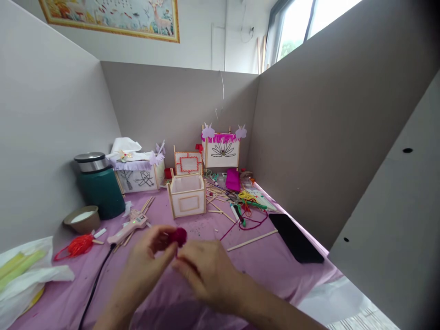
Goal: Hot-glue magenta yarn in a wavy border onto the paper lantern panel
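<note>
Near the front of the table, my left hand [155,250] has its fingers closed around a small magenta ball of yarn [178,236]. Beside it, my right hand [209,270] pinches at a short stretch of yarn strand just below the ball. Its fingertips are partly hidden. Behind the right hand, a magenta yarn strand [252,228] curls over the cloth. Beyond both hands stands a small open box [187,201] of white panels edged with thin wooden sticks.
A pink glue gun [129,229], red yarn [78,246], a bowl [82,221] and a green bottle [99,190] stand left. A black phone [295,238], a wooden stick [252,240], and pliers and markers lie right. Decorated boxes [222,153] stand behind; grey partitions [182,101] surround the table.
</note>
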`<state>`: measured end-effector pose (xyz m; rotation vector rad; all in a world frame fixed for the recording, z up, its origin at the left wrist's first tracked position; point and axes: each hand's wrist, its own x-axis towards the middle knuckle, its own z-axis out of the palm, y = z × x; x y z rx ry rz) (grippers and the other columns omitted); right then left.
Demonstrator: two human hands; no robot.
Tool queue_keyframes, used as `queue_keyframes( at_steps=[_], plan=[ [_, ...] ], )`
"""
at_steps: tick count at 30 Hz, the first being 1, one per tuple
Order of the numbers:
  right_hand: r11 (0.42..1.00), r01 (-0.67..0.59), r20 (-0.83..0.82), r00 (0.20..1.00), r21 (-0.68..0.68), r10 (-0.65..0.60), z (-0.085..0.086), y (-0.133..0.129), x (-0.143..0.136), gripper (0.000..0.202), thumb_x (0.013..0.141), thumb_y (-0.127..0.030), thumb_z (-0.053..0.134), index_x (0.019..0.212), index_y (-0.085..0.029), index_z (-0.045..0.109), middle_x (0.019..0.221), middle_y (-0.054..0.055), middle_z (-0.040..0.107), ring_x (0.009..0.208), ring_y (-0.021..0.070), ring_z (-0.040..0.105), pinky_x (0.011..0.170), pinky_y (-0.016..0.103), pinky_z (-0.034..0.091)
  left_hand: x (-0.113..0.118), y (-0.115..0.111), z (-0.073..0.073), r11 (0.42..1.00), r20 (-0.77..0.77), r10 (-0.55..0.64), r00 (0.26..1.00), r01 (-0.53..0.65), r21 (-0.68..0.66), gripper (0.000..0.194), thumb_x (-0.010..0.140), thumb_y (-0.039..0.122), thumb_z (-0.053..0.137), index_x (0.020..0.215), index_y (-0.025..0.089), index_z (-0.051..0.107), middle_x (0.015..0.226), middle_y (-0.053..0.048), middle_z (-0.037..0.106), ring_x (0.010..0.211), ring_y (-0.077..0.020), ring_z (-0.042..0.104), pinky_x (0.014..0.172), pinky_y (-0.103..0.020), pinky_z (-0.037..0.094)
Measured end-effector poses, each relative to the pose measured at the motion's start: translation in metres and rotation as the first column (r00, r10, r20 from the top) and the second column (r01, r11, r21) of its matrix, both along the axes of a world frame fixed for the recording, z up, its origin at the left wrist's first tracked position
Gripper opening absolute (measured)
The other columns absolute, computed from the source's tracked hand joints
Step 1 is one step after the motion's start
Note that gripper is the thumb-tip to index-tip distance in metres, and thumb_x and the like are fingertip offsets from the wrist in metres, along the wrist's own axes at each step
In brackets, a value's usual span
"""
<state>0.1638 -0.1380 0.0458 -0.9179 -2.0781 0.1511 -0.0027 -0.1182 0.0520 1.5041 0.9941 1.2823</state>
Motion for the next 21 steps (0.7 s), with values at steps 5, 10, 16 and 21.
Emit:
queue_keyframes(
  at_steps=[5,10,16,21],
  plan=[
    [0.990,0.137,-0.005,0.991,-0.018,-0.137,0.000,0.001,0.002,0.033,0.099,-0.029,0.038,0.072,-0.019,0.054,0.067,0.001,0.060,0.059,0.0130,0.054,0.056,0.025,0.034,-0.001,-0.008,0.004,0.998,0.304,-0.045,0.952,0.052,-0.017,0.019,0.067,0.023,0.077,0.081,0.024,0.064,0.092,0.000,0.067,0.070,-0.0127,0.060,0.063,-0.022,0.051],
    [1.000,0.004,0.041,0.999,0.027,-0.005,0.003,-0.009,-0.001,0.028,0.095,-0.033,0.043,0.075,-0.019,0.056,0.070,0.001,0.062,0.062,0.0131,0.055,0.058,0.025,0.036,-0.005,-0.006,0.001,0.999,0.046,0.022,0.999,-0.024,0.032,0.022,0.067,0.020,0.078,0.087,0.022,0.067,0.086,-0.002,0.068,0.081,-0.0167,0.062,0.074,-0.025,0.051],
    [0.997,0.073,0.017,0.997,0.040,-0.074,0.002,-0.004,0.000,0.032,0.097,-0.030,0.040,0.072,-0.018,0.056,0.066,0.002,0.060,0.059,0.0135,0.052,0.055,0.026,0.034,-0.005,-0.012,0.002,1.000,0.348,0.029,0.937,-0.030,-0.003,0.021,0.068,0.027,0.077,0.083,0.027,0.063,0.094,0.003,0.067,0.073,-0.0124,0.060,0.065,-0.022,0.050],
    [0.992,0.038,0.039,0.998,0.119,-0.043,0.003,-0.004,0.000,0.028,0.097,-0.030,0.039,0.077,-0.018,0.055,0.074,0.003,0.063,0.063,0.0131,0.055,0.058,0.025,0.038,-0.001,-0.009,0.002,0.998,-0.013,-0.059,0.998,0.059,0.031,0.019,0.068,0.022,0.078,0.085,0.022,0.068,0.083,-0.003,0.068,0.079,-0.0179,0.064,0.074,-0.026,0.052]
  ],
)
